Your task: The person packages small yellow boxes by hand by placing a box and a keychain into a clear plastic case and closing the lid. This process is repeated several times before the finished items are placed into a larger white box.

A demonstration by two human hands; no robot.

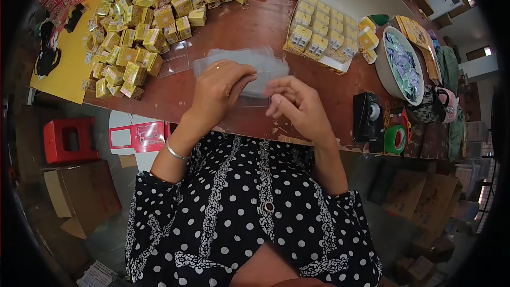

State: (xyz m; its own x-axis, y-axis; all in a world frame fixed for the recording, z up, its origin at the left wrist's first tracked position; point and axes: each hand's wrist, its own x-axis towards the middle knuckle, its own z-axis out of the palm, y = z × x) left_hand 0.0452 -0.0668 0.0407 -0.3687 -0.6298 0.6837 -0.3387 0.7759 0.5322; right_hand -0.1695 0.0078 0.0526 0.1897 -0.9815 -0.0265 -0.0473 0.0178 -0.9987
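Note:
My left hand [220,87] has its thumb and fingers pinched together on a clear plastic sheet [261,82]; its outline is hard to make out. Facing it, my right hand [300,106] is slightly blurred, with curved fingers apart near the sheet's right side and no object visible in them. Beneath both hands lies a stack of clear flat plastic pieces [212,57] on the red-brown table [234,26]. To the left, another clear plastic piece [176,64] rests beside a large heap of small yellow boxes [135,37].
An open carton [340,66] holds rows of yellow boxes at the right. Beyond it stands a white basin [382,61] of small packets. A black tape dispenser [366,119] and green tape roll [394,139] sit near the front edge. A red stool [69,138] stands on the floor.

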